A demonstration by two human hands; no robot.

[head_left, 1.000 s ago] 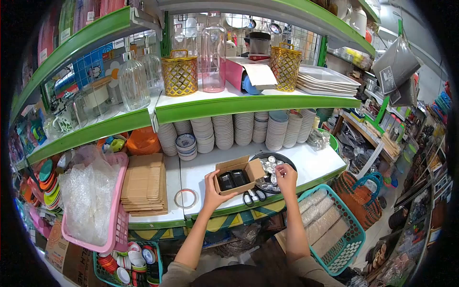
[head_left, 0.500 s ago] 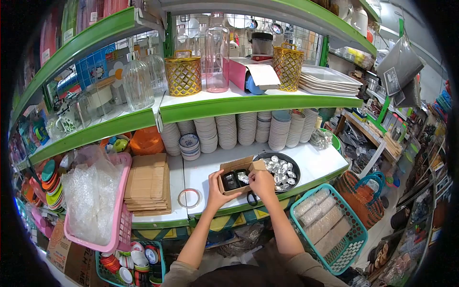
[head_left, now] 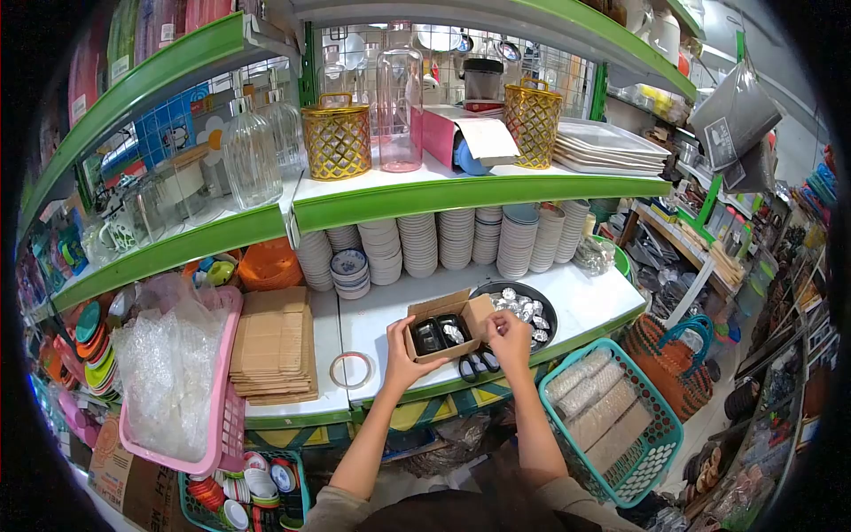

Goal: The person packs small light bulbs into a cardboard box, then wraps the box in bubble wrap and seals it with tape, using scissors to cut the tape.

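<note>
An open cardboard box [head_left: 426,355] on the white shelf holds black items [head_left: 429,335] and a silver foil-like piece [head_left: 454,334]. My left hand [head_left: 403,355] grips the box at its left and front sides. Just right of the box, my right hand [head_left: 510,341] has its fingers pinched together; whatever may be between them is too small to name. Behind and beside that hand is a dark round pan [head_left: 550,324] with several silver foil-like pieces. Black-handled scissors [head_left: 479,364] lie at the shelf's front edge, between box and right hand.
Left of the box lie a tape roll [head_left: 354,371], stacked flat cardboard [head_left: 273,341] and a pink basket [head_left: 232,390] of bubble wrap. Stacked bowls [head_left: 417,244] stand behind. A teal basket [head_left: 671,443] with wrapped packs is at the right, beneath an overhanging green-edged shelf [head_left: 479,197].
My right hand has moved right, away from the box's inside toward the pan. The silver piece inside the box and the scissors now show more fully.
</note>
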